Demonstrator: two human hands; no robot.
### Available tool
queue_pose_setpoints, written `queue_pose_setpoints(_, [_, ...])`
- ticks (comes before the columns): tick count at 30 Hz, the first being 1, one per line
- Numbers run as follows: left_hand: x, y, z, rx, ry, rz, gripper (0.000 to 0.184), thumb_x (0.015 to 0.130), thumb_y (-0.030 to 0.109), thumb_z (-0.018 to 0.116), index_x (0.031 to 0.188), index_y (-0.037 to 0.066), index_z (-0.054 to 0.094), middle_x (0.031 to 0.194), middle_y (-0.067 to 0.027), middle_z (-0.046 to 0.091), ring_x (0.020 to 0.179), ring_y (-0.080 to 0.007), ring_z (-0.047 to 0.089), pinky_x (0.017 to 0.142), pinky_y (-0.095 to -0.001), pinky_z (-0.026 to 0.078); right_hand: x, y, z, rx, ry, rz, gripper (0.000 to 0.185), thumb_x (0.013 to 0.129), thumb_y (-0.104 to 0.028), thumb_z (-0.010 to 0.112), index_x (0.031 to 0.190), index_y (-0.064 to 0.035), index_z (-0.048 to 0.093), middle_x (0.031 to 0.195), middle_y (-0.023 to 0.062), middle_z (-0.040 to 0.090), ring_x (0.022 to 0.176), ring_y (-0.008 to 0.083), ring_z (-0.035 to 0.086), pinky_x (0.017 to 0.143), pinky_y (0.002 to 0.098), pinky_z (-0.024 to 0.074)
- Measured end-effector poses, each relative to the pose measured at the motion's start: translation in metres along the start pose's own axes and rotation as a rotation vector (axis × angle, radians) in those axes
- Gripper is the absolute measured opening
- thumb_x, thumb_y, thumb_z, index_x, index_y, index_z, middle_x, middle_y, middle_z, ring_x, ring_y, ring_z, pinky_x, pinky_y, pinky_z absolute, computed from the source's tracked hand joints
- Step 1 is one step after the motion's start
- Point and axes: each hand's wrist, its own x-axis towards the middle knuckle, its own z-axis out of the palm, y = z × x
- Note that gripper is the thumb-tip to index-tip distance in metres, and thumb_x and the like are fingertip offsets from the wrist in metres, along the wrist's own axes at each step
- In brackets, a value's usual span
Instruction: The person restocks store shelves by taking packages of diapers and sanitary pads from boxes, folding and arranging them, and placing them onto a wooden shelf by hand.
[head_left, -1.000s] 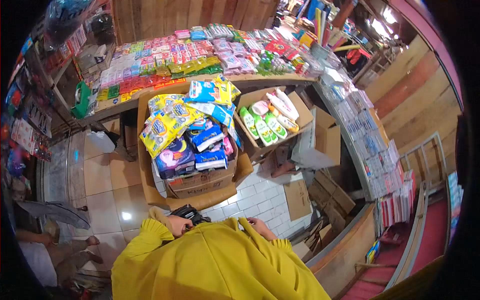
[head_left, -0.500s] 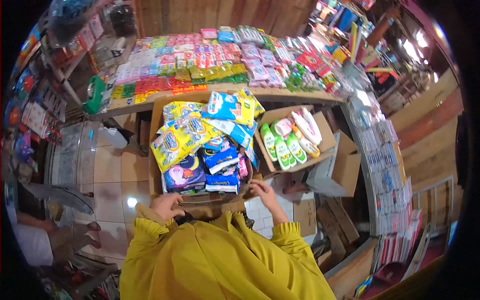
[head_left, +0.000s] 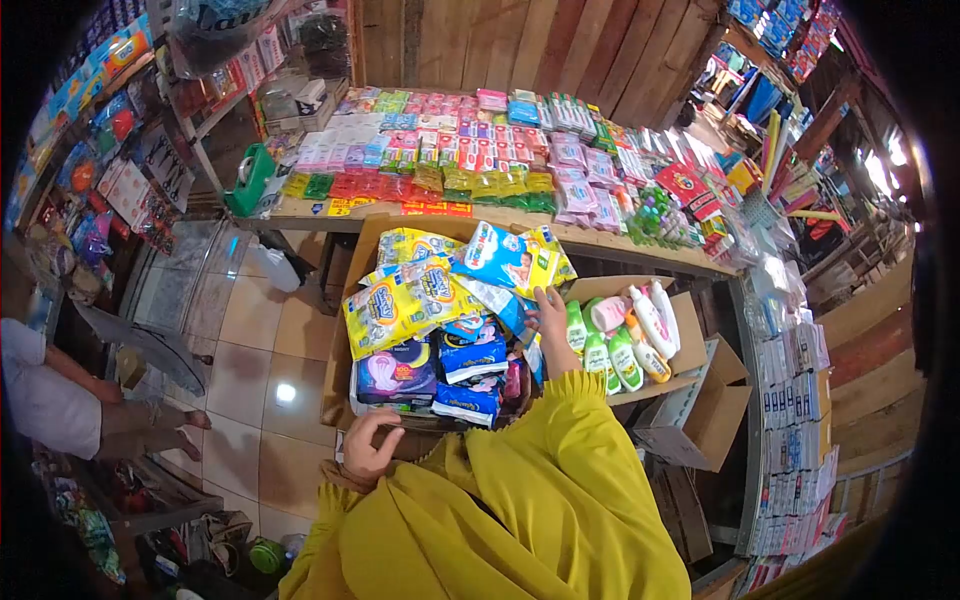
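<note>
In the head view, a cardboard box [head_left: 340,368] in front of me is heaped with packs. On top lie yellow packs [head_left: 400,308] and a blue-and-yellow diaper pack [head_left: 505,262]. Below them are a purple sanitary pad pack [head_left: 395,374] and dark blue pad packs [head_left: 470,357]. My right hand [head_left: 548,320] reaches over the box's right side, fingers apart, at the lower right edge of the diaper pack; whether it touches is unclear. By the box's near left corner, my left hand [head_left: 368,450] is loosely curled with a gap at the thumb, holding nothing.
A smaller carton [head_left: 685,350] of green, pink and white bottles [head_left: 622,358] stands right of the box. Behind, a wooden table [head_left: 330,213] bears rows of small packets and soaps. At left are a person's arm and leg [head_left: 160,425]; stacked goods [head_left: 790,400] line the right.
My right hand has gone from the box's near right corner up to the diaper pack. My left hand has lifted off the near edge, fingers curling. The camera view has shifted.
</note>
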Motion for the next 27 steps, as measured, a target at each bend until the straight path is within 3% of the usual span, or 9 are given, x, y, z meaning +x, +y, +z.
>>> queue_pose_setpoints(3, [-0.008,-0.012,0.005,-0.025,-0.062,0.023,0.017,0.078,0.011,0.070,0.092,0.004,0.063,0.095,-0.0143,0.063,0.095,-0.0302,0.061,0.080,-0.0373,0.049,0.007,0.002,0.009,0.151,0.027,0.039,0.062,0.084,-0.027,0.067,0.136,-0.0110,0.037,0.104,0.0081,0.057,0.071,0.0179,0.059,0.052,0.0332,0.0466])
queue_pose_setpoints(8, [-0.003,-0.019,0.000,-0.047,-0.138,0.064,0.019,0.079,0.013,0.070,0.094,0.003,0.062,0.095,-0.0144,0.063,0.092,-0.0294,0.061,0.078,-0.0360,0.049,0.029,0.006,0.009,0.431,-0.058,0.091,0.025,0.085,-0.017,0.065,0.107,-0.0143,0.054,0.090,0.0011,0.061,0.070,0.0143,0.058,0.056,0.0312,0.0451])
queue_pose_setpoints(11, [0.000,-0.027,-0.003,-0.140,-0.126,-0.005,0.022,0.080,0.011,0.068,0.098,0.002,0.060,0.098,-0.0124,0.062,0.093,-0.0257,0.061,0.080,-0.0336,0.048,-0.022,-0.043,0.038,0.402,-0.030,-0.131,0.024,0.086,-0.014,0.063,0.109,-0.0139,0.055,0.087,0.0000,0.061,0.071,0.0121,0.057,0.060,0.0293,0.0448])
queue_pose_setpoints(15, [0.010,-0.023,-0.008,-0.419,-0.065,-0.256,0.029,0.081,0.006,0.065,0.108,0.001,0.055,0.102,-0.0080,0.060,0.098,-0.0187,0.057,0.085,-0.0307,0.045,-0.095,-0.086,0.072,0.125,-0.261,-0.502,0.025,0.083,-0.007,0.066,0.106,-0.0015,0.059,0.094,0.0019,0.064,0.083,0.0096,0.058,0.073,0.0238,0.0453])
queue_pose_setpoints(16, [0.014,-0.028,-0.011,-0.458,-0.096,-0.266,0.043,0.085,0.012,0.062,0.123,0.004,0.044,0.115,-0.0089,0.054,0.105,-0.0191,0.054,0.088,-0.0316,0.043,-0.117,-0.089,0.079,-0.002,-0.330,-0.535,0.026,0.082,-0.008,0.067,0.107,-0.0029,0.060,0.093,0.0021,0.064,0.083,0.0095,0.058,0.073,0.0248,0.0466])
queue_pose_setpoints(19, [0.036,-0.010,-0.021,-0.760,0.007,-0.215,0.058,0.090,0.029,0.055,0.137,0.006,0.028,0.128,-0.0149,0.044,0.110,-0.0236,0.051,0.091,-0.0355,0.045,-0.177,-0.074,0.106,-0.246,-0.575,-0.823,0.023,0.083,-0.011,0.067,0.105,-0.0053,0.063,0.089,0.0035,0.064,0.079,0.0109,0.059,0.068,0.0266,0.0482])
queue_pose_setpoints(20, [0.039,-0.009,-0.027,-0.796,-0.039,-0.234,0.071,0.091,0.048,0.047,0.143,0.011,0.016,0.137,-0.0149,0.035,0.118,-0.0269,0.046,0.094,-0.0405,0.044,-0.201,-0.072,0.114,-0.360,-0.609,-0.839,0.022,0.082,-0.011,0.066,0.104,-0.0059,0.064,0.088,0.0055,0.064,0.078,0.0148,0.060,0.068,0.0280,0.0484])
queue_pose_setpoints(24, [0.036,-0.009,-0.034,-0.998,0.052,-0.334,0.071,0.091,0.058,0.038,0.145,0.019,0.013,0.139,-0.0111,0.036,0.124,-0.0279,0.043,0.097,-0.0438,0.042,-0.250,-0.013,0.136,-0.583,-0.816,-0.884,0.020,0.081,-0.012,0.064,0.101,-0.0086,0.065,0.088,0.0117,0.062,0.083,0.0290,0.061,0.072,0.0349,0.0488])
queue_pose_setpoints(27, [0.015,-0.059,-0.029,-0.999,0.093,-0.437,0.048,0.095,0.029,0.049,0.135,0.008,0.032,0.126,-0.0119,0.050,0.112,-0.0247,0.053,0.090,-0.0386,0.047,-0.271,0.020,0.139,-0.730,-0.939,-0.912,0.027,0.081,-0.015,0.064,0.108,-0.0105,0.062,0.093,0.0115,0.062,0.084,0.0295,0.061,0.073,0.0356,0.0494])
